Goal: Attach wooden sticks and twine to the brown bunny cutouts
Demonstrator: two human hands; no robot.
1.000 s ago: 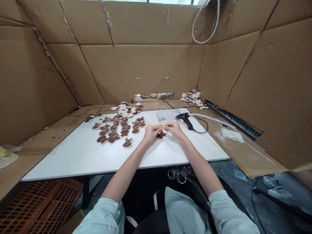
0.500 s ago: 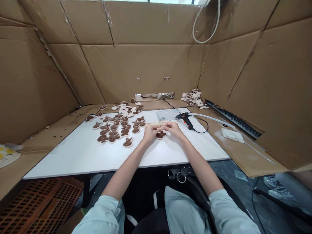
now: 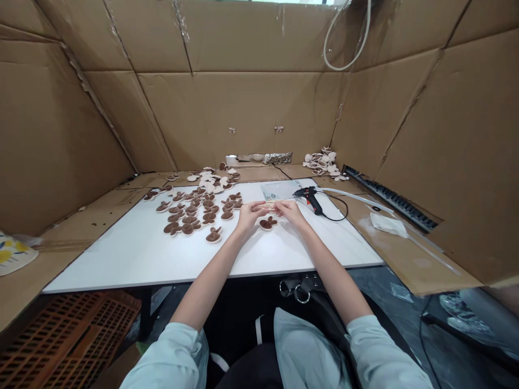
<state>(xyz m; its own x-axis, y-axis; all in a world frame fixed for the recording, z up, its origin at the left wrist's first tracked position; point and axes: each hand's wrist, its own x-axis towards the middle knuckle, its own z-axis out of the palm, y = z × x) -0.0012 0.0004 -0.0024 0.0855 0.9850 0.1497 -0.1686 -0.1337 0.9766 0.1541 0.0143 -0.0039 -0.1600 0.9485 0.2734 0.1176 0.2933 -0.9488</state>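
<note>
Brown eared piece (image 3: 266,223) lies on the white table (image 3: 170,265), just our side of the gap between left hand (image 3: 250,214) and right hand (image 3: 288,212); we see neither hand as clearly nearer. Long axis runs roughly left-right, ears toward the right hand. Our forearms reach forward and converge, fingers bent in, narrow, at pale strands (image 3: 270,205); we can't tell whether either hand grips them.

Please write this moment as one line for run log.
left hand: at pale strands, grip unclear | right hand: same | nearest brown cutout: on white tabletop | glue gun: lying rightward
</note>
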